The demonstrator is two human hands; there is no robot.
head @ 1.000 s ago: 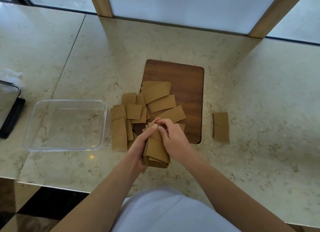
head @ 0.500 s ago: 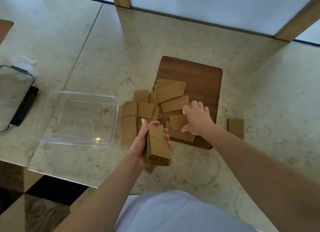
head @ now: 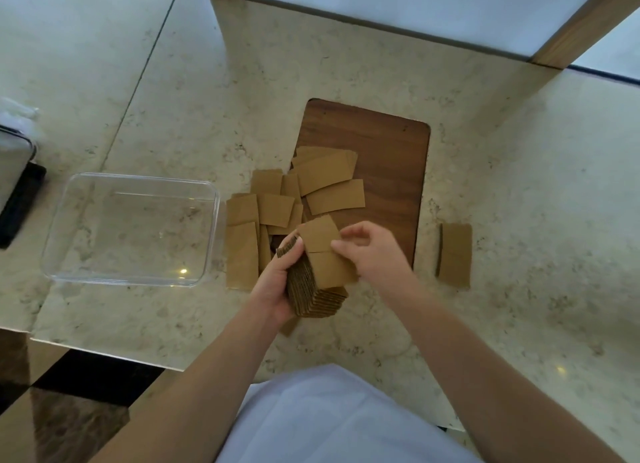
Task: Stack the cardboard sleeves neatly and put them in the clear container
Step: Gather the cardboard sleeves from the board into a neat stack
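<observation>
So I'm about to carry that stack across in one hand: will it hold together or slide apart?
Probably light: the stack of sleeves is thin corrugated card, and the left hand alone holds it. It may fan out, since its layers are loose and already slightly staggered at the edge. The top sleeve sits askew under the right hand, so it would likely slip first.

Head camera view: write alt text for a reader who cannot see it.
A person's left hand grips a stack of brown cardboard sleeves while the right hand lays another on top. More sleeves lie scattered over a dark wooden board, beside an empty clear plastic container on the marble counter.
</observation>
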